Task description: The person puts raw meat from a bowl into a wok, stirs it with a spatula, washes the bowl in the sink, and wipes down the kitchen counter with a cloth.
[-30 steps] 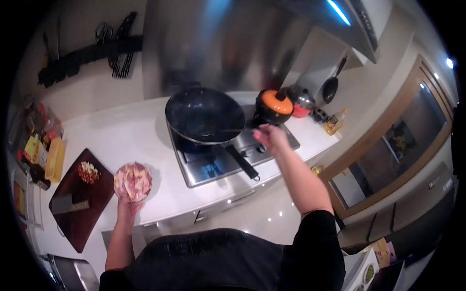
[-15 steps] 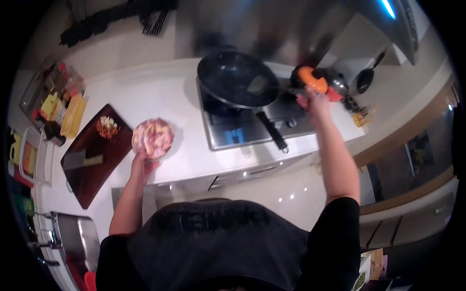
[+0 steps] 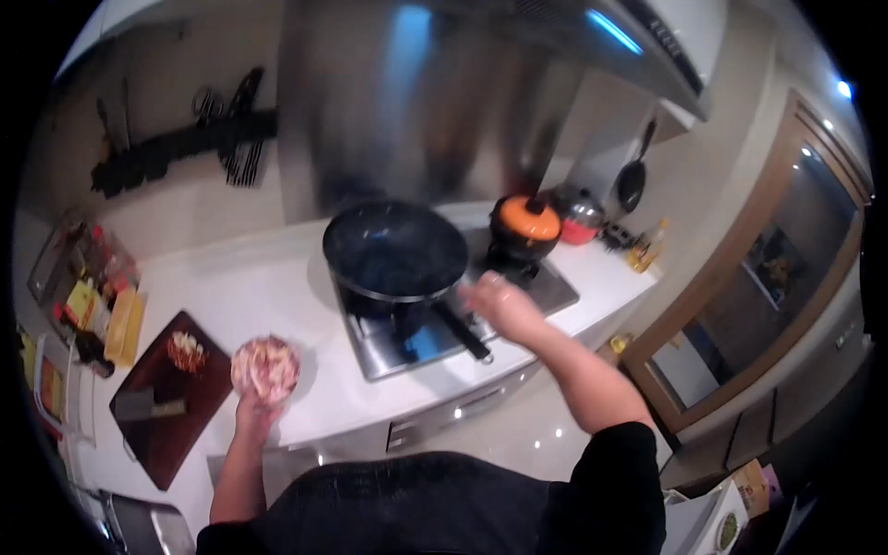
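My left hand (image 3: 256, 413) grips a round bowl of raw meat (image 3: 266, 368) from its near side, above the counter edge. Pale pink, cut pieces fill the bowl. Over the stove, my right hand (image 3: 504, 305) is stretched out beside the right rim of a dark wok (image 3: 396, 250); its fingers look apart and no object shows in them, though they are blurred. The wok sits on the left burner, with its black handle (image 3: 462, 333) pointing toward me.
A dark cutting board (image 3: 190, 430) left of the bowl carries a cleaver (image 3: 136, 403) and chopped ingredients (image 3: 187, 353). An orange-lidded pot (image 3: 529, 222) stands on the right burner. Seasonings (image 3: 88, 310) line the left wall; an oil bottle (image 3: 647, 245) stands far right.
The camera view has tilted up, showing more wall and hood. My right hand has come closer to the wok, from in front of the orange-lidded pot. My left hand keeps hold of the bowl.
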A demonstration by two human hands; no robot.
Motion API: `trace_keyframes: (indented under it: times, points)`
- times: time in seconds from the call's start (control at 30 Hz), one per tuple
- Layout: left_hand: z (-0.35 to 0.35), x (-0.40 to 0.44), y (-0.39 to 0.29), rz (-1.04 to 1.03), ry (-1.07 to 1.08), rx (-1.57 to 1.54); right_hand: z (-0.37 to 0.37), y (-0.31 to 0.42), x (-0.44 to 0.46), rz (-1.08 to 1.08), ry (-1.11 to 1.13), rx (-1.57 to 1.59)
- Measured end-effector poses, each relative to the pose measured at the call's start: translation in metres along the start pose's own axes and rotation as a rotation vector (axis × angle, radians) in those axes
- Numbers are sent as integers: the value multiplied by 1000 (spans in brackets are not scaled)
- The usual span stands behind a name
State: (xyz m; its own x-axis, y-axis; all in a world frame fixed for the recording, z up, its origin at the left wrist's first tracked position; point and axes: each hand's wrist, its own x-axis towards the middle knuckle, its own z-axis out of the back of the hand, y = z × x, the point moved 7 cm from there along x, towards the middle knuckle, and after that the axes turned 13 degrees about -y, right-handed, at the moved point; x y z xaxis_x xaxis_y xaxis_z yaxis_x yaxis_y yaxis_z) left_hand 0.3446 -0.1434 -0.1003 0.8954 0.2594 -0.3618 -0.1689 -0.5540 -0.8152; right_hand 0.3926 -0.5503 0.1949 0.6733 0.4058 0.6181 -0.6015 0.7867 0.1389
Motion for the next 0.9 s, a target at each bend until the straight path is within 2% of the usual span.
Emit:
trace_keyframes:
  times: [0.03,0.13,0.23,0.27,0.47,0.63,0.67,0.73,0.9]
  points:
    - [12,11,5,20,-42,4,-1,5,2,-57,59,53]
    - [8,2,-2,113,-57,-23,-18,9,2,15,98,38]
    - [-7,-13,-17,107,86,-45,-19,18,6,45,90,117]
    - [-8,-16,-15,189,59,-103,-20,19,7,45,96,141]
    - [-49,-57,-33,297,172,-259,-25,28,10,99,117,266]
    - [-64,-65,-44,230,214,-293,-33,38,12,149,117,373]
    - [-60,-64,-42,218,204,-272,-38,40,12,101,212,335]
    - [-54,-60,-36,231,194,-243,-40,47,14,118,218,349]
    - [-43,-49,-26,235,72,-147,-48,49,19,100,241,328]
